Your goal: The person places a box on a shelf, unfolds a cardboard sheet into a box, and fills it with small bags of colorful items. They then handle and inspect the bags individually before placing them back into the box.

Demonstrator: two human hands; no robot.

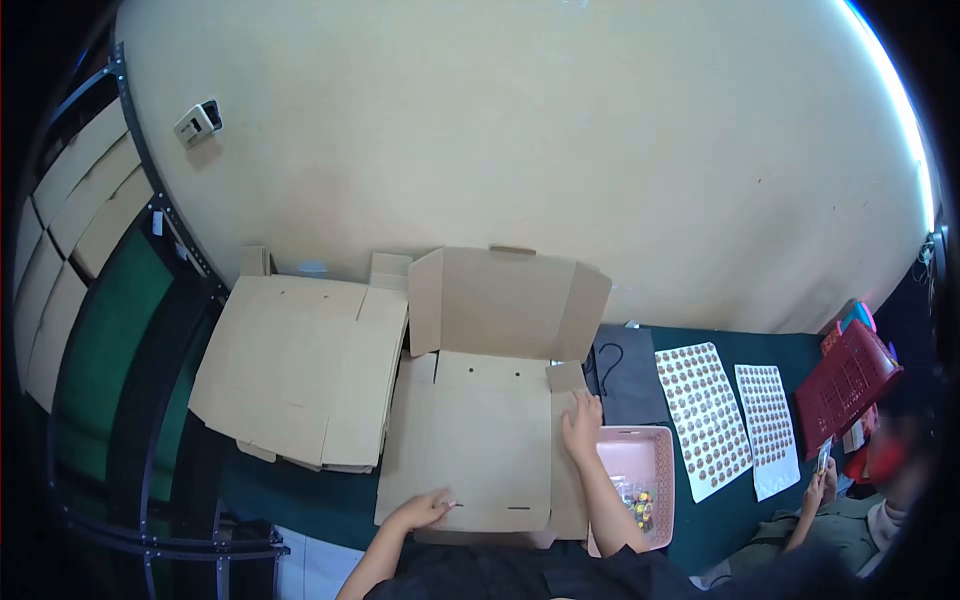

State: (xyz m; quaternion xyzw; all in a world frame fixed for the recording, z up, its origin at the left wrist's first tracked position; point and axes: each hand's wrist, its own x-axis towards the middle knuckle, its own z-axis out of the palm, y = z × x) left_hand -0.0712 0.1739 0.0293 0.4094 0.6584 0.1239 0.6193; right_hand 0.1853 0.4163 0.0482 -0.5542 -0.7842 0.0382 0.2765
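So far, the cardboard box is laid flat on the worktop, back flap raised, sides still unfolded, pressed by the open left hand and right hand, nothing gripped.

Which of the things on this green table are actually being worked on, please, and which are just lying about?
In hand: flat brown cardboard box blank, under left hand and right hand.

Lying about: stack of flat cardboard blanks, pink plastic basket, two white sticker sheets, red plastic crate.
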